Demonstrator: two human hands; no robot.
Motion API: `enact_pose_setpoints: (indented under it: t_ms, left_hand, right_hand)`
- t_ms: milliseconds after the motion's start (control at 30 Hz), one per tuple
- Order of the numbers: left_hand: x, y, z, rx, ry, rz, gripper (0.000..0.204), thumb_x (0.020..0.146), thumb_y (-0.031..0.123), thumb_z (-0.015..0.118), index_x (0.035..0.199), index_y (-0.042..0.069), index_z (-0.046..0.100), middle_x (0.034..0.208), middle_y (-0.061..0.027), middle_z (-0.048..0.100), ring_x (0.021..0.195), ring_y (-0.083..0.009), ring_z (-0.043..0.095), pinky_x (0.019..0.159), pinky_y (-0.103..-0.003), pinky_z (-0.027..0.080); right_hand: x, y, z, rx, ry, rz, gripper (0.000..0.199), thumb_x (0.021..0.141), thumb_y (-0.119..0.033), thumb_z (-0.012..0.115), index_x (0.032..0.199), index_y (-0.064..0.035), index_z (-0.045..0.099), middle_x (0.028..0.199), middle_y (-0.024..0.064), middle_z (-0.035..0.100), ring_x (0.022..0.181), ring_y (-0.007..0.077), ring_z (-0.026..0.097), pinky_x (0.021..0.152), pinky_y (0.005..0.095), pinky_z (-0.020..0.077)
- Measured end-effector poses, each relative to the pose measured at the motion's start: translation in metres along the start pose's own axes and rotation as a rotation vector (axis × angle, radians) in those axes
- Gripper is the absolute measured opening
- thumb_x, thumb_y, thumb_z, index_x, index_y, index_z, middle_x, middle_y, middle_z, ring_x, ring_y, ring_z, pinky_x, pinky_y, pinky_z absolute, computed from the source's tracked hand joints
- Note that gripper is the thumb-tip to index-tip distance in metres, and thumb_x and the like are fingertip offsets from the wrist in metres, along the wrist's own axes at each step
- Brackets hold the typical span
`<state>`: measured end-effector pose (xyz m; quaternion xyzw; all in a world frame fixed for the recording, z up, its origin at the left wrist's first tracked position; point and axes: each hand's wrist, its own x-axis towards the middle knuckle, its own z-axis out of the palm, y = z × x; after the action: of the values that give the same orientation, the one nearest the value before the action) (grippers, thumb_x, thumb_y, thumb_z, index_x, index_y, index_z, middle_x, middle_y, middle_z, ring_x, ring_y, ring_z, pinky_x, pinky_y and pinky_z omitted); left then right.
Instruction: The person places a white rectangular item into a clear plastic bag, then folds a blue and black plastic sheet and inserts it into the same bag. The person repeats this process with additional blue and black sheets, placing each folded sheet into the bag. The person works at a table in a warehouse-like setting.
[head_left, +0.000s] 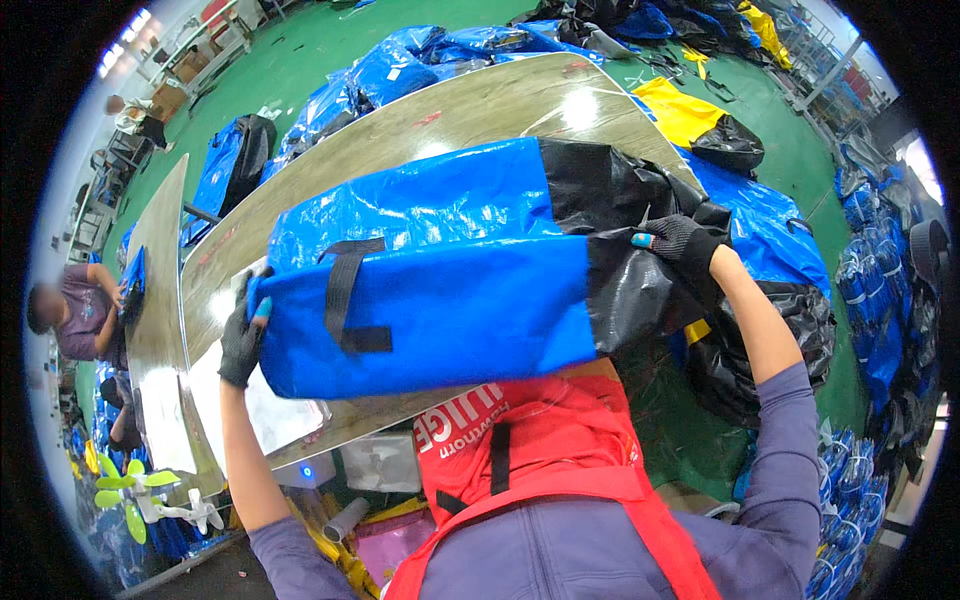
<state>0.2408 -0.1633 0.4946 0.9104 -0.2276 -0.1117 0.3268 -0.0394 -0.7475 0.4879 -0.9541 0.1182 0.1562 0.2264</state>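
A large blue and black bag [460, 310] of shiny coated fabric stretches across in front of me, above the table. A black webbing strap [345, 295] is fixed to its blue side. My left hand [243, 335], in a dark glove with a teal patch at the thumb, is closed on the bag's left blue end, its fingers partly hidden. On the right, my right hand [682, 245], gloved likewise, grips the creased black end. A small pointed metal tip [645, 213] sticks up by its fingers; the rest of that tool is hidden.
Beneath the bag lies a glossy table [480, 95] with a curved far edge. Blue bags [385, 75] are heaped beyond it, and a yellow and black bag [690, 115] lies at the far right. Another person [85, 310] works at the left. A green-bladed fan [130, 485] stands lower left.
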Motion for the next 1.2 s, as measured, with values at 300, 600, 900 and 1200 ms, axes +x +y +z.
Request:
enact_pose_setpoints:
  t_ms: [300,600,900,1200]
  left_hand:
    - [0.022,0.076,0.059,0.661,0.572,0.512,0.054,0.078,0.024,0.058,0.128,0.007,0.05,0.129,-0.0219,0.051,0.122,-0.0405,0.045,0.102,-0.047,0.036]
    - [0.065,0.175,0.222,0.785,-0.341,0.727,0.054,0.09,0.043,0.046,0.14,0.025,0.042,0.152,-0.0178,0.023,0.141,-0.0427,0.011,0.109,-0.065,0.004]
    - [0.017,0.176,0.22,0.682,-0.265,0.756,0.055,0.087,0.041,0.048,0.138,0.022,0.045,0.15,-0.0207,0.026,0.138,-0.0476,0.016,0.108,-0.066,0.008]
    - [0.057,0.242,0.253,0.372,-0.29,1.138,0.068,0.081,0.051,0.058,0.134,0.011,0.046,0.136,-0.0233,0.044,0.128,-0.0446,0.037,0.107,-0.054,0.027]
  right_hand:
    - [0.009,-0.006,0.013,-0.254,0.085,0.104,0.045,0.086,-0.052,0.053,0.105,-0.0139,0.07,0.106,0.013,0.067,0.1,0.0316,0.062,0.089,0.0428,0.047]
    - [0.009,0.003,0.027,-0.591,0.497,0.08,0.092,0.069,-0.06,0.062,0.144,-0.0161,0.03,0.147,0.019,0.03,0.135,0.0386,0.026,0.107,0.0644,0.0119]
    - [-0.081,-0.049,0.049,-0.007,0.632,-0.554,0.047,0.083,-0.028,0.058,0.126,-0.0103,0.053,0.121,0.0215,0.054,0.11,0.0439,0.05,0.094,0.058,0.036]
    - [-0.103,-0.062,0.072,-0.338,0.818,-0.646,0.015,0.079,-0.021,0.066,0.089,-0.0097,0.066,0.084,0.012,0.063,0.077,0.031,0.062,0.071,0.0448,0.0505]
